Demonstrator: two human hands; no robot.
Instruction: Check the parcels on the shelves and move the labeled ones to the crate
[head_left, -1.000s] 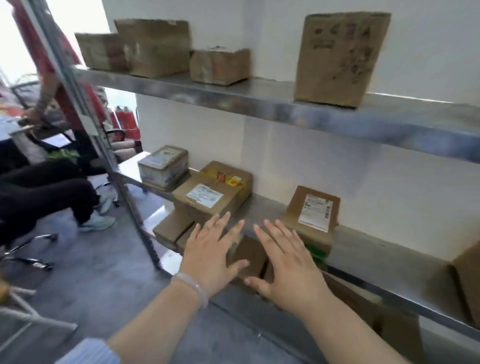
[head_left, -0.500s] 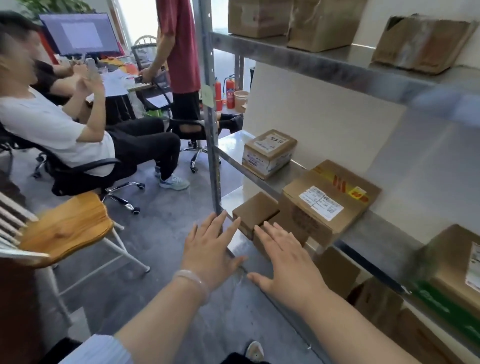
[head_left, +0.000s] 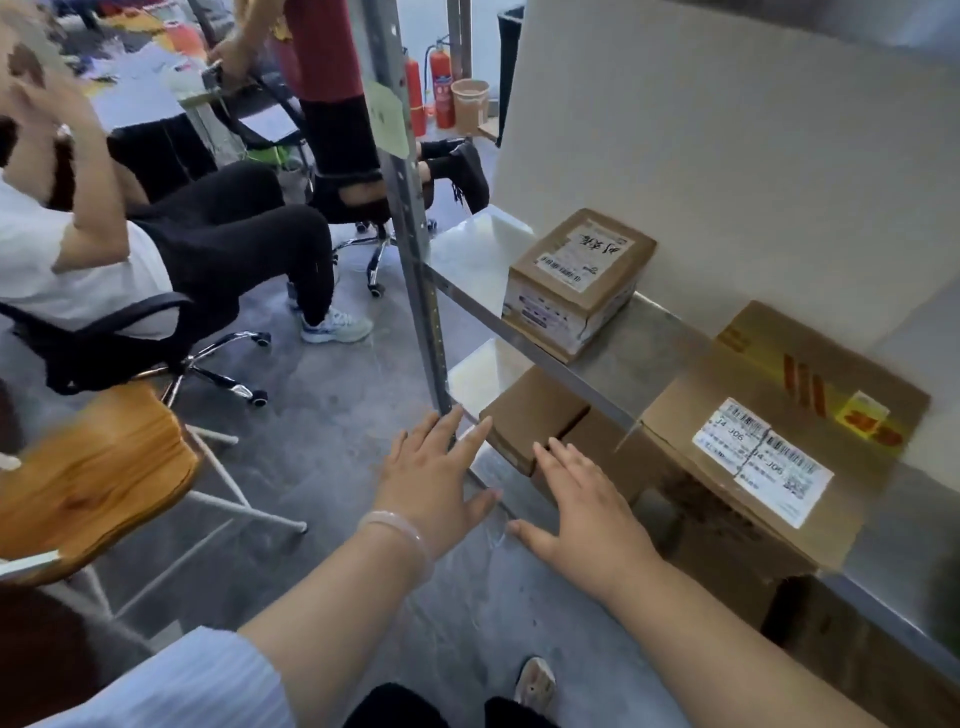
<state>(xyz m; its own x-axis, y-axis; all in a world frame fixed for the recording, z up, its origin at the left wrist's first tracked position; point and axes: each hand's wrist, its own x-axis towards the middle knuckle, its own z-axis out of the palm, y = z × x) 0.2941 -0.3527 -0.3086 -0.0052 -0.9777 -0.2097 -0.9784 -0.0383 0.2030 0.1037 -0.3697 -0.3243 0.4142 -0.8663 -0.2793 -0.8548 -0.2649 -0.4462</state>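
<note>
My left hand (head_left: 434, 480) and my right hand (head_left: 587, 512) are held out flat with spread fingers, empty, in front of the lower shelf. Just beyond the fingertips two plain brown boxes (head_left: 530, 415) lie on the lower shelf (head_left: 480, 371). On the middle shelf (head_left: 631, 343) stands a small parcel with a white label on top (head_left: 579, 283). To its right lies a larger cardboard parcel (head_left: 769, 452) with a barcode label and yellow tape. No crate is in view.
The rack's metal upright (head_left: 415, 249) stands just left of my left hand. A wooden chair (head_left: 88, 478) is at the near left. A seated person (head_left: 156, 244) on an office chair and a standing person are behind it. Fire extinguishers (head_left: 441, 85) stand at the back.
The view has swung left and down along the rack: the upper shelf has left the frame and the rack's left end is in view. Both hands stay open and empty, held out in front.
</note>
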